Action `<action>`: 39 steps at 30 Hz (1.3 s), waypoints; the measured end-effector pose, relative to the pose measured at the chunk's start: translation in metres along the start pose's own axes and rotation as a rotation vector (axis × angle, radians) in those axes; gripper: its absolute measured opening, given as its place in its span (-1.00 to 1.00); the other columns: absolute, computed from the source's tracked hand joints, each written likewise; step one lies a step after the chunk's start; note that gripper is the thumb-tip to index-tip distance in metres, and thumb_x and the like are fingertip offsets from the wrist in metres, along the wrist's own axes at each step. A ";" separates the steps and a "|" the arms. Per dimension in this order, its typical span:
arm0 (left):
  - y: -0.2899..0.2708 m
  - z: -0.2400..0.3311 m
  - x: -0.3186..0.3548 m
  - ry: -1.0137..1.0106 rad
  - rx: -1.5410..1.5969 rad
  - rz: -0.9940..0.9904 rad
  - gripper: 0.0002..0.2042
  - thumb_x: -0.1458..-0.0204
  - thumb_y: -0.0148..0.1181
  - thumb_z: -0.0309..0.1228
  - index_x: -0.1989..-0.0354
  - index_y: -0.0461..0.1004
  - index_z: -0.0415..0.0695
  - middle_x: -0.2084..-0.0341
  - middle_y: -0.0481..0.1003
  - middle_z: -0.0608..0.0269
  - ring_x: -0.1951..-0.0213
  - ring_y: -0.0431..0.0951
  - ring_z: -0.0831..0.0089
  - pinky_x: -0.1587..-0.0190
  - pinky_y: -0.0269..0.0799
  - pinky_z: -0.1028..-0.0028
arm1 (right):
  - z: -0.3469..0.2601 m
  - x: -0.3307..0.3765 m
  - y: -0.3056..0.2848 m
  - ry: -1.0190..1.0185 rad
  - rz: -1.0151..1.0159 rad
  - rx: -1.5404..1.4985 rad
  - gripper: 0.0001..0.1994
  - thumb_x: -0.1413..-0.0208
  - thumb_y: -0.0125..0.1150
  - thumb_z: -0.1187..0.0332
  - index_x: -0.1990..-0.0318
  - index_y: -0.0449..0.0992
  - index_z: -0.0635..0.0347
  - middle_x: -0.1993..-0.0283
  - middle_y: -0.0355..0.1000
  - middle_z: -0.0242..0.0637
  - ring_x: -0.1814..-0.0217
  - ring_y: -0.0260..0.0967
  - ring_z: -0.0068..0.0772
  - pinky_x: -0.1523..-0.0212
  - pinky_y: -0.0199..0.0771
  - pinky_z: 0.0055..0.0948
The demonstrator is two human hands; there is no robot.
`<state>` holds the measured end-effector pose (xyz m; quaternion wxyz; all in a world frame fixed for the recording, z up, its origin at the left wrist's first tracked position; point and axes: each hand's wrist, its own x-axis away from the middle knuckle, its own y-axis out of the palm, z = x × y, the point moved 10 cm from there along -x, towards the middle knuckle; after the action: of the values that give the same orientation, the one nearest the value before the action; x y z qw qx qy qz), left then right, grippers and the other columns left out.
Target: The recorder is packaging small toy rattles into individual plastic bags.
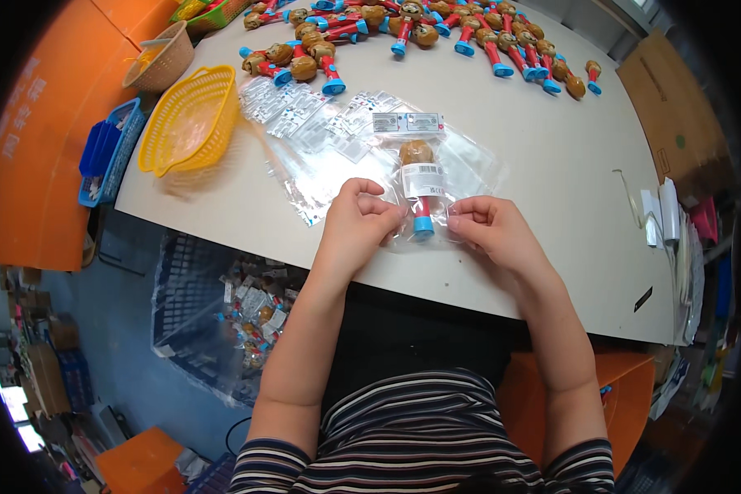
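A clear plastic bag [407, 123] with a printed header strip lies near the table's front edge. Inside it is a small toy figure [421, 206] with a brown head, red body and blue base; a white label [423, 179] covers its middle. My left hand [359, 221] pinches the bag's left side near the bottom. At the opposite side my right hand [496, 232] has its fingers closed on the bag's lower right edge. Flat clear bags [321, 177] overlap on the table just beyond and left of my hands.
Many similar toy figures [403, 31] lie heaped along the table's far side. A yellow basket [214, 78] stands at the left, beside a blue basket [128, 136]. Below the table's left edge, a lined blue crate [177, 280] holds bagged figures. Cardboard [675, 107] stands at the right.
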<state>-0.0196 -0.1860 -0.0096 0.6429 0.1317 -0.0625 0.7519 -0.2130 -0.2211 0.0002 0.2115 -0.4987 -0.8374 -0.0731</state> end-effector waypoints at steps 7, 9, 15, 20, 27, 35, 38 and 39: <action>0.000 0.004 -0.002 0.130 0.108 -0.037 -0.71 -0.04 0.29 -0.56 0.16 0.29 -0.21 0.39 0.49 0.25 0.42 0.47 0.62 0.39 0.39 0.62 | -0.013 0.003 -0.007 -0.206 0.084 0.021 -0.87 -0.21 0.21 0.39 0.23 0.53 0.28 0.37 0.44 -0.47 0.38 0.24 -0.74 0.34 0.25 -0.68; -0.009 0.015 0.000 0.177 -0.005 0.034 -0.75 -0.04 0.28 -0.54 0.19 0.32 -0.22 0.41 0.50 0.25 0.42 0.49 0.60 0.36 0.42 0.59 | -0.019 0.006 -0.013 -0.239 0.120 0.057 -0.89 -0.22 0.18 0.41 0.23 0.51 0.26 0.30 0.46 -0.44 0.29 0.31 -0.70 0.24 0.31 -0.64; -0.057 0.054 0.004 0.327 -0.342 0.283 -0.82 -0.03 0.29 -0.47 0.25 0.45 -0.27 0.44 0.54 0.22 0.45 0.52 0.53 0.35 0.46 0.53 | -0.049 0.032 -0.030 -0.476 0.114 -0.063 -0.94 -0.27 0.07 0.47 0.23 0.45 0.24 -0.06 0.47 -0.19 -0.20 0.39 -0.35 -0.30 0.24 -0.31; -0.086 0.068 -0.007 0.391 -0.361 0.335 -0.88 0.00 0.27 -0.55 0.32 0.47 -0.29 0.47 0.54 0.21 0.45 0.52 0.52 0.35 0.47 0.53 | -0.050 0.082 0.016 -0.344 -0.303 -0.041 -0.93 -0.10 0.20 0.47 0.33 0.48 0.27 0.04 0.51 -0.17 0.12 0.43 -0.48 0.03 0.43 -0.45; -0.113 0.081 -0.024 0.278 -0.564 0.238 -0.88 -0.01 0.26 -0.61 0.29 0.47 -0.26 0.42 0.50 0.33 0.38 0.51 0.63 0.32 0.47 0.61 | 0.027 0.098 0.155 -0.184 -0.850 0.271 -0.90 -0.21 0.16 0.41 0.26 0.51 0.25 0.39 0.49 -0.32 0.43 0.39 -0.64 0.36 0.43 -0.59; -0.159 0.101 -0.047 0.392 -0.458 0.184 -0.89 0.00 0.29 -0.59 0.30 0.51 -0.23 0.43 0.54 0.33 0.37 0.54 0.61 0.28 0.47 0.60 | 0.117 -0.038 0.305 -0.191 -0.600 0.091 -0.79 -0.15 0.23 0.31 0.25 0.55 0.32 0.40 0.56 -0.16 0.42 0.53 -0.34 0.37 0.51 -0.35; -0.205 0.167 -0.026 0.638 -0.564 0.537 -0.91 -0.01 0.31 -0.51 0.34 0.55 -0.24 0.47 0.58 0.33 0.40 0.56 0.61 0.29 0.46 0.59 | 0.139 -0.053 0.307 -0.310 -0.440 0.422 -0.73 -0.13 0.25 0.25 0.20 0.57 0.32 0.30 0.58 -0.07 0.28 0.57 -0.19 0.24 0.54 -0.28; -0.223 0.182 -0.022 0.705 -0.568 0.643 -0.90 -0.01 0.32 -0.49 0.35 0.56 -0.24 0.49 0.59 0.32 0.42 0.56 0.61 0.29 0.46 0.58 | 0.147 -0.044 0.304 -0.277 -0.491 0.406 -0.71 -0.12 0.26 0.23 0.18 0.57 0.32 0.28 0.58 -0.06 0.23 0.57 -0.17 0.19 0.54 -0.27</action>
<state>0.2240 -0.2179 0.1414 0.3734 -0.3323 -0.0808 0.8623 0.0271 -0.0582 -0.1782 0.1670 -0.2352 -0.9506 0.1147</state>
